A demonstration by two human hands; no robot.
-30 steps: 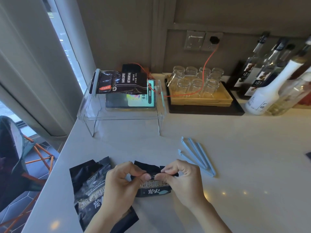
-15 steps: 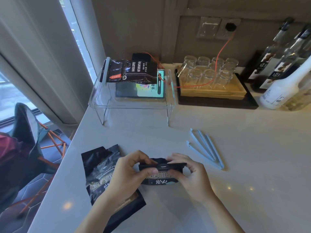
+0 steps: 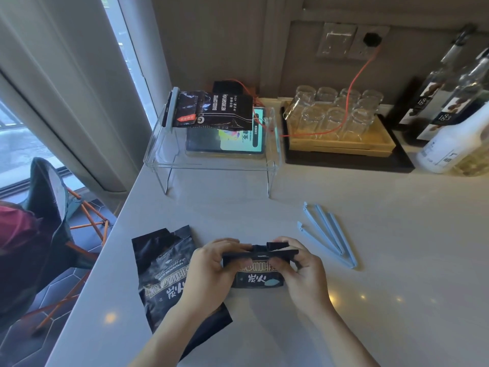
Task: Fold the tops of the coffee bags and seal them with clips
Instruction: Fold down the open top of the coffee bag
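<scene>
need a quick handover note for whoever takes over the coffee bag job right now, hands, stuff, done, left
Left hand and right hand: both pinch the folded top of the small coffee bag at the counter's near edge.
Larger coffee bag: flat under the left forearm, top open, no clip.
Blue clips: loose pile on the counter, right of the hands.
Done: one bag on the clear stand looks clipped at its left end.
Left: clip the held bag, then fold and clip the larger one.
</scene>
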